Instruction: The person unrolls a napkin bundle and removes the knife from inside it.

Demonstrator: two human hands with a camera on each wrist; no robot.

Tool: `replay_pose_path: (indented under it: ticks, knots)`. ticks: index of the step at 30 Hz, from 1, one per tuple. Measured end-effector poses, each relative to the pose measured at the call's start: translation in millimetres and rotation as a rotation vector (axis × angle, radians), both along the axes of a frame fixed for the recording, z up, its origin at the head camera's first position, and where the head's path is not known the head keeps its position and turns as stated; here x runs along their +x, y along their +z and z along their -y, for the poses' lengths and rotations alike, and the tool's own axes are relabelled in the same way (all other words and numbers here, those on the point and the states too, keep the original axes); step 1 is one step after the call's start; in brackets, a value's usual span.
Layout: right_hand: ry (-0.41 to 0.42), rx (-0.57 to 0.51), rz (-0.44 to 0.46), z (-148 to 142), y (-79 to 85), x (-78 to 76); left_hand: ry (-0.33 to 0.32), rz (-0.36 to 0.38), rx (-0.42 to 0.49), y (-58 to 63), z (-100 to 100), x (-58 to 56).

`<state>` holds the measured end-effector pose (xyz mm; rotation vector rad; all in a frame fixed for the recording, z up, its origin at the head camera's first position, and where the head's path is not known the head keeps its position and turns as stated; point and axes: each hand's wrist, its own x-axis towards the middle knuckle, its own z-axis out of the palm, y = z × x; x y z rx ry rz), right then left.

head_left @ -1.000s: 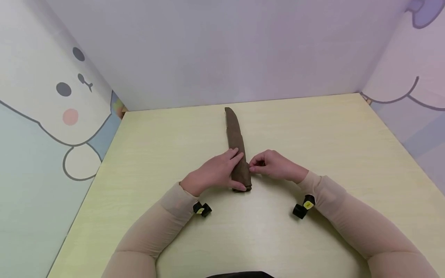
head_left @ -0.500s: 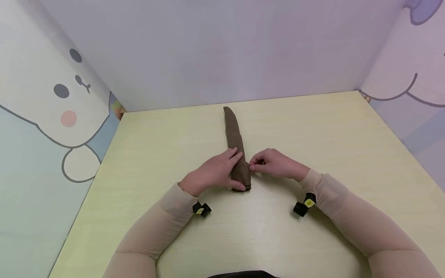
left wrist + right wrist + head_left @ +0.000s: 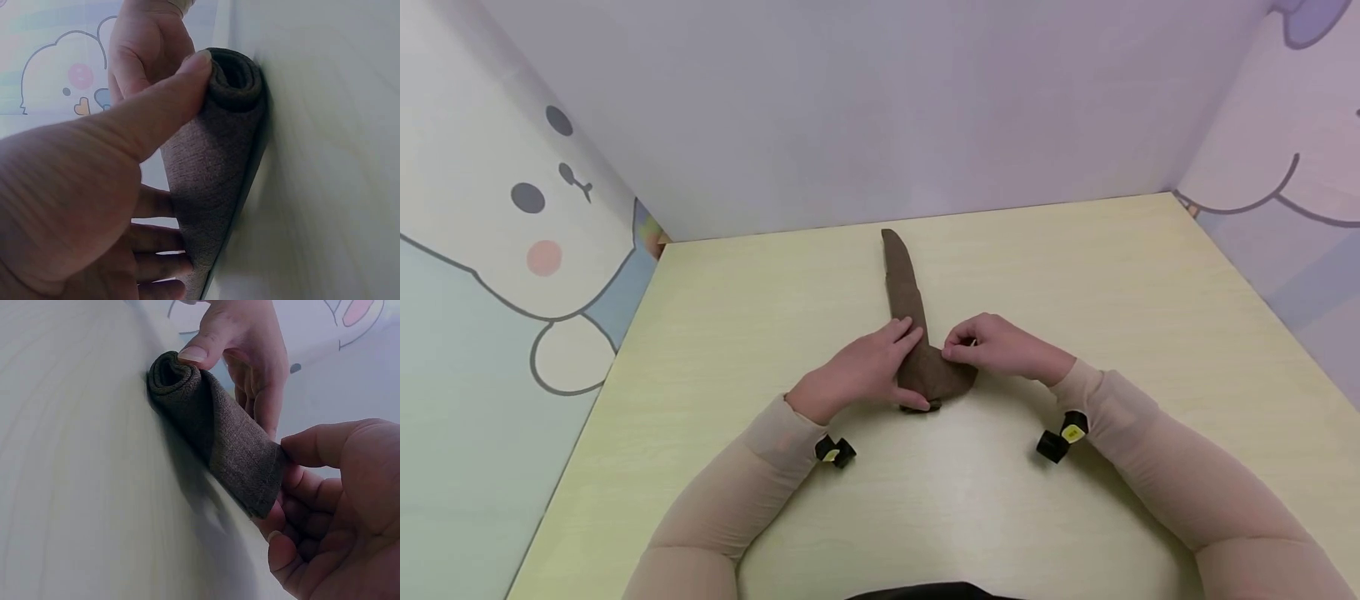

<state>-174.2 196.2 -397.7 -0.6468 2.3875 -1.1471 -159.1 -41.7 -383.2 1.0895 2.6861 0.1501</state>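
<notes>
A brown cloth [image 3: 904,287], rolled into a long tapering shape, lies on the table and points away from me. Its near end shows a spiral of layers in the left wrist view, where the rolled cloth [image 3: 209,156] appears close up. My left hand [image 3: 861,371] rests on the roll with its fingers extended over it and its thumb pressing the near end. Between thumb and fingertips, my right hand [image 3: 1003,346] pinches a loose flap of the cloth and holds it out to the right. The right wrist view shows that flap [image 3: 247,459] lifted off the table.
The pale wood table [image 3: 760,300] extends around the cloth on every side. A plain back wall [image 3: 880,108] rises behind it, with cartoon-printed side walls [image 3: 475,375] at left and right. Small black cameras [image 3: 1062,437] sit at both wrists.
My right hand has moved slightly right and away from me, pulling a flap of the cloth out from the roll. The left hand has stayed in place on the roll.
</notes>
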Motion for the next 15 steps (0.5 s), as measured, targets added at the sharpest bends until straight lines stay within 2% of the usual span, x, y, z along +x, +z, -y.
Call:
replay_pose_path:
  ticks: [8,15]
  knots:
    - [0.015,-0.015,0.050,-2.8,4.6,0.6,0.006,0.014,0.001,-0.5,0.2,-0.8]
    - [0.133,0.009,0.088,-10.2,8.0,-1.0,0.006,0.007,-0.007,-0.8,-0.4,-0.9]
